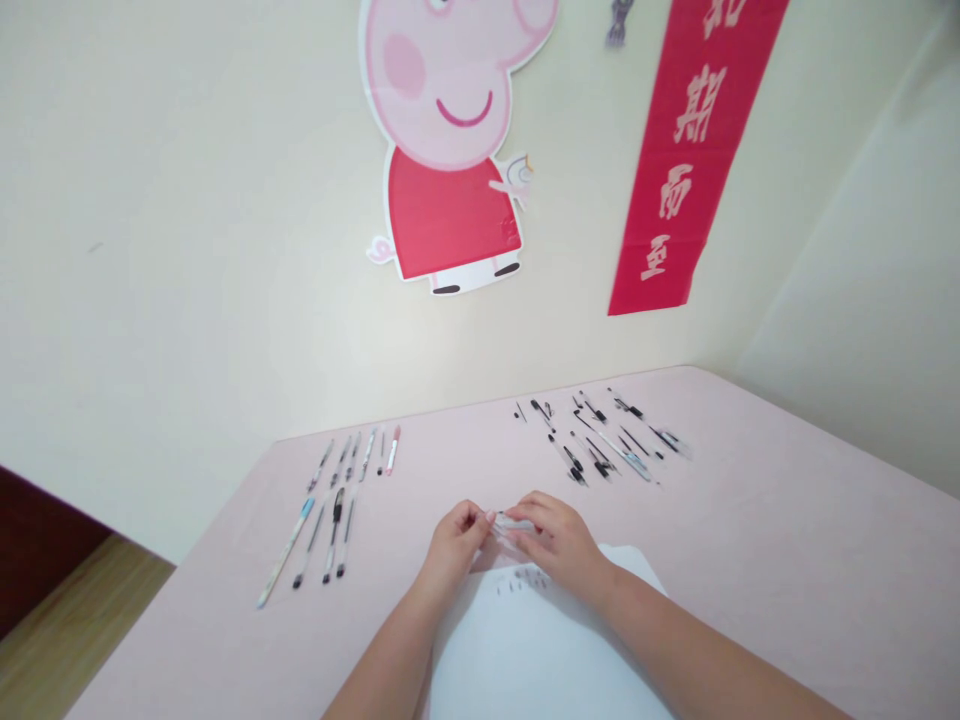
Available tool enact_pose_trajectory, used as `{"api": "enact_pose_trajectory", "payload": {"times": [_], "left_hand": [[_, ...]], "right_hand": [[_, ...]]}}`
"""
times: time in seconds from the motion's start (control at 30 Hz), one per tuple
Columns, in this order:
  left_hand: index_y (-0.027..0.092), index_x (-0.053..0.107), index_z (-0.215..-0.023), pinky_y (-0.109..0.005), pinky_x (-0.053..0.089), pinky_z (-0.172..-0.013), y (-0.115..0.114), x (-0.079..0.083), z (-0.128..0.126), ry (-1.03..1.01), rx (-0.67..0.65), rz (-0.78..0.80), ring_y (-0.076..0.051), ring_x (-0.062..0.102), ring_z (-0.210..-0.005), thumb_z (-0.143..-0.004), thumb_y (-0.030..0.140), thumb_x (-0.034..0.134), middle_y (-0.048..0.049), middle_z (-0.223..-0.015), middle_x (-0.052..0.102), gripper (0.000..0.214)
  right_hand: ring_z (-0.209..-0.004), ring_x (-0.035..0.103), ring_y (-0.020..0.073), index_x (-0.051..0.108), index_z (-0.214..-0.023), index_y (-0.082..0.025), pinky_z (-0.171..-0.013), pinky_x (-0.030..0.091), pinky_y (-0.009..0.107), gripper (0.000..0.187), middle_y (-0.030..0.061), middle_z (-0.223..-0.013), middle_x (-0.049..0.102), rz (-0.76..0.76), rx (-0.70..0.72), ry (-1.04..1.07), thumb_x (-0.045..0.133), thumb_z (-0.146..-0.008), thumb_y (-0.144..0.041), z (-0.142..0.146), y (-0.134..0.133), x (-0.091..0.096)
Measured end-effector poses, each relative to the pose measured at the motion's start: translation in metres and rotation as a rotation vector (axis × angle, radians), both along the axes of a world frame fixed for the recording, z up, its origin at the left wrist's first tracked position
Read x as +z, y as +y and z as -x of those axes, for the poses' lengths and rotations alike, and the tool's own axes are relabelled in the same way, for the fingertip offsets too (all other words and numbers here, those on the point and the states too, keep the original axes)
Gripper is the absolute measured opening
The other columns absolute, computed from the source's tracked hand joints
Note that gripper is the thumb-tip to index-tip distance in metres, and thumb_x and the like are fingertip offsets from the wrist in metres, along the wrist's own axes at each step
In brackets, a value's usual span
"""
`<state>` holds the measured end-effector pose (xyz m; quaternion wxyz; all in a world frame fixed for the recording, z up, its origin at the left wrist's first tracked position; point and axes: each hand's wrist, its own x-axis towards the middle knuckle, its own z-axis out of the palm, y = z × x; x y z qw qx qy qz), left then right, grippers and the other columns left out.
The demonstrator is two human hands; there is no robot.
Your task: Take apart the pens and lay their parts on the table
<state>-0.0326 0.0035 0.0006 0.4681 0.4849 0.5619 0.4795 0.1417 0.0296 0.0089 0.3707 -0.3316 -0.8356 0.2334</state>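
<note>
Near the middle of the table, my left hand (452, 545) and my right hand (561, 540) meet over the far edge of a white paper sheet (540, 655). Between their fingertips is a small, clear pen part (496, 524); its details are blurred and partly covered by the fingers. My left thumb and index finger pinch one side of it. The fingers of my right hand are bent around the other side. Short dark pen marks (523, 579) show on the paper just below the hands.
At left, whole pens lie in two rows, among them a blue-capped pen (285, 555) and a black-capped pen (333, 535). Caps, refills and other loose pen parts (600, 465) are scattered at the back right. The pink tabletop (787, 560) meets the wall (262, 250).
</note>
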Motion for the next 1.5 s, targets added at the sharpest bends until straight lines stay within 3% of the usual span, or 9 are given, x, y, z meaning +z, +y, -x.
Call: {"api": "enact_pose_trajectory", "payload": {"times": [0.1, 0.27, 0.43, 0.57, 0.73, 0.97, 1.17, 1.33, 1.5], "left_hand": [[0.017, 0.049, -0.062, -0.022, 0.031, -0.053, -0.001, -0.001, 0.0, -0.003, 0.007, -0.006, -0.009, 0.04, -0.051, -0.068, 0.05, 0.06, 0.0049, -0.053, 0.047, 0.035], [0.016, 0.048, -0.063, -0.022, 0.032, -0.053, -0.001, 0.0, -0.001, -0.014, -0.008, -0.006, -0.008, 0.041, -0.052, -0.07, 0.047, 0.059, 0.0047, -0.054, 0.047, 0.033], [0.017, 0.052, -0.085, -0.024, 0.039, -0.057, 0.001, -0.006, -0.003, -0.017, -0.015, -0.041, -0.01, 0.048, -0.059, -0.066, 0.039, 0.063, 0.002, -0.071, 0.053, 0.031], [0.017, 0.056, -0.089, -0.025, 0.04, -0.06, 0.002, -0.013, -0.002, 0.219, -0.017, -0.141, -0.011, 0.049, -0.062, -0.068, 0.026, 0.06, 0.0004, -0.074, 0.053, 0.023], [0.019, 0.06, -0.089, -0.026, 0.041, -0.065, -0.002, -0.007, -0.002, 0.485, -0.119, -0.244, -0.013, 0.052, -0.07, -0.074, 0.021, 0.053, -0.0021, -0.081, 0.055, 0.017], [0.02, 0.066, -0.082, -0.025, 0.04, -0.067, -0.008, 0.001, -0.005, 0.648, -0.266, -0.295, -0.015, 0.054, -0.073, -0.08, 0.024, 0.048, -0.0045, -0.084, 0.058, 0.018], [0.02, 0.066, -0.074, -0.027, 0.04, -0.071, -0.009, 0.002, -0.005, 0.67, -0.303, -0.313, -0.017, 0.054, -0.076, -0.079, 0.022, 0.047, -0.0053, -0.08, 0.06, 0.02], [0.02, 0.066, -0.073, -0.027, 0.04, -0.07, -0.007, 0.004, -0.005, 0.628, -0.286, -0.294, -0.017, 0.054, -0.074, -0.078, 0.022, 0.048, -0.0052, -0.079, 0.06, 0.019], [0.02, 0.066, -0.07, -0.027, 0.04, -0.07, -0.007, 0.004, -0.004, 0.582, -0.274, -0.275, -0.017, 0.054, -0.073, -0.076, 0.023, 0.05, -0.0048, -0.075, 0.059, 0.018]], "right_hand": [[-0.077, 0.056, 0.0155, 0.062, -0.102, -0.022, -0.07, 0.043, 0.027, 0.026, 0.0036, -0.085, 0.061, -0.03, 0.038, -0.086, 0.061, -0.077, -0.03, 0.004, -0.004, -0.002], [-0.078, 0.056, 0.0144, 0.064, -0.099, -0.023, -0.071, 0.042, 0.025, 0.022, 0.0027, -0.085, 0.062, -0.041, 0.01, -0.148, 0.054, -0.08, -0.018, 0.005, -0.002, -0.003], [-0.082, 0.055, 0.0176, 0.066, -0.092, -0.021, -0.075, 0.041, 0.029, 0.019, 0.0048, -0.085, 0.063, -0.059, -0.232, -0.15, 0.05, -0.081, -0.019, -0.009, 0.014, -0.001], [-0.085, 0.053, 0.0198, 0.068, -0.089, -0.021, -0.078, 0.04, 0.032, 0.02, 0.005, -0.085, 0.064, 0.0, -0.342, -0.231, 0.051, -0.08, -0.02, -0.02, 0.029, -0.009], [-0.084, 0.051, 0.0189, 0.07, -0.088, -0.022, -0.078, 0.04, 0.032, 0.02, 0.0049, -0.084, 0.063, 0.025, -0.291, -0.249, 0.05, -0.082, -0.022, -0.019, 0.035, -0.018], [-0.082, 0.05, 0.0183, 0.071, -0.087, -0.022, -0.076, 0.039, 0.031, 0.02, 0.0045, -0.082, 0.062, -0.004, -0.233, -0.243, 0.052, -0.082, -0.019, -0.01, 0.032, -0.018], [-0.085, 0.051, 0.0188, 0.069, -0.095, -0.022, -0.078, 0.04, 0.032, 0.02, 0.0053, -0.085, 0.06, -0.001, -0.183, -0.202, 0.056, -0.08, -0.026, -0.012, 0.029, -0.016], [-0.089, 0.05, 0.0204, 0.065, -0.104, -0.022, -0.082, 0.041, 0.033, 0.036, 0.0055, -0.092, 0.059, -0.007, -0.137, -0.21, 0.068, -0.069, -0.032, -0.014, 0.025, -0.012], [-0.091, 0.052, 0.0207, 0.063, -0.107, -0.024, -0.083, 0.042, 0.034, 0.039, 0.0059, -0.096, 0.059, -0.02, -0.104, -0.237, 0.069, -0.069, -0.032, -0.014, 0.023, -0.009]]}}
